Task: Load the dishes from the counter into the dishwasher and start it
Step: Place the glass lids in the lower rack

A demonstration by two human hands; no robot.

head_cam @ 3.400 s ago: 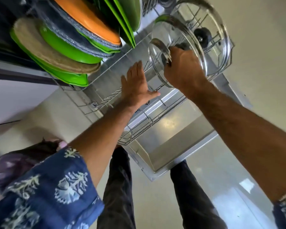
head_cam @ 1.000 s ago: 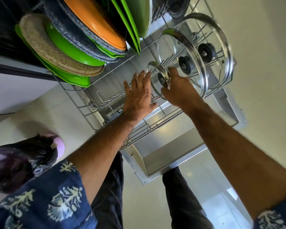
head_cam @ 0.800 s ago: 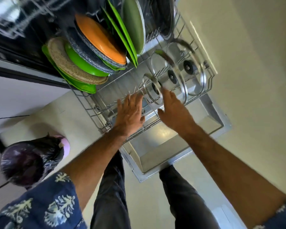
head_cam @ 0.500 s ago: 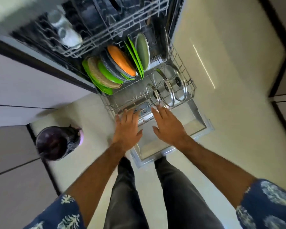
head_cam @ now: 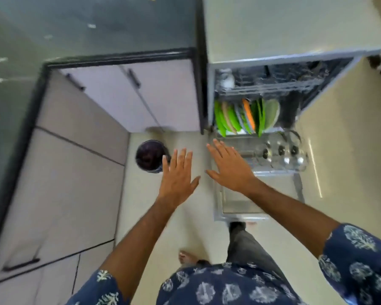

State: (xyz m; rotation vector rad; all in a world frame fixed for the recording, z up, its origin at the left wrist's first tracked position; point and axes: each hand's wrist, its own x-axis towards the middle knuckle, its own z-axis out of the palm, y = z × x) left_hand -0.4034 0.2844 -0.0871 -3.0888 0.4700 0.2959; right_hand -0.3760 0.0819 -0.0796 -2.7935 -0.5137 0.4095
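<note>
Hands [head_cam: 205,172] outstretched — fingers straight, empty

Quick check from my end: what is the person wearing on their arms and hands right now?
Both hands are bare: no gloves, rings or watch show on the left hand or the right hand. The forearms are uncovered. Short dark blue sleeves with a pale leaf-like print end near the elbows, the left sleeve and the right sleeve.

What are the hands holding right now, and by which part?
Nothing. The left hand and right hand are both open, fingers spread, clear of the glass lids in the lower rack.
</note>
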